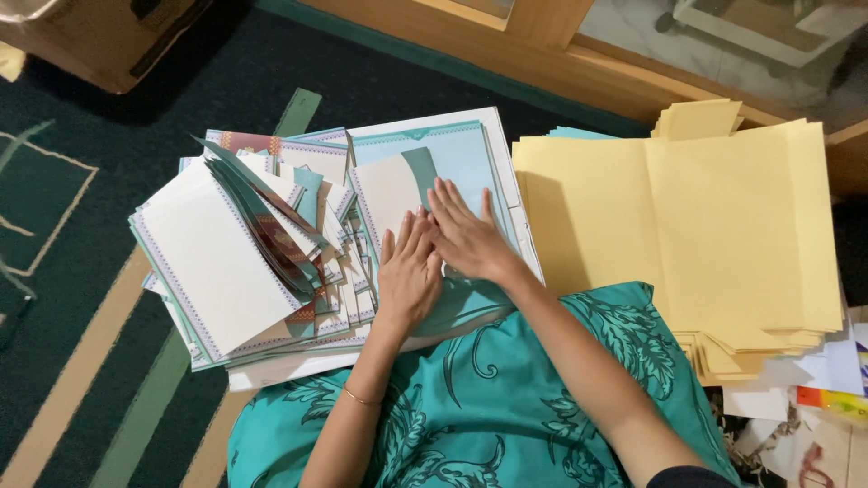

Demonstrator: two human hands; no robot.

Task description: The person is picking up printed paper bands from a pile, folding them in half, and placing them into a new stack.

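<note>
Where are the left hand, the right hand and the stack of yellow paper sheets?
left hand (409, 271), head view, on the back of the hand.
right hand (467, 237), head view, on the back of the hand.
stack of yellow paper sheets (714, 226), head view, on the top sheet.

both hands (438, 253) flat on teal-bordered card (452, 163), yellow sheets (687, 226) beside

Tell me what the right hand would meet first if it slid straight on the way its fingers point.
The right hand points up-left across the light blue card; past that card's top edge, it would likely meet the dark green carpet.
</note>
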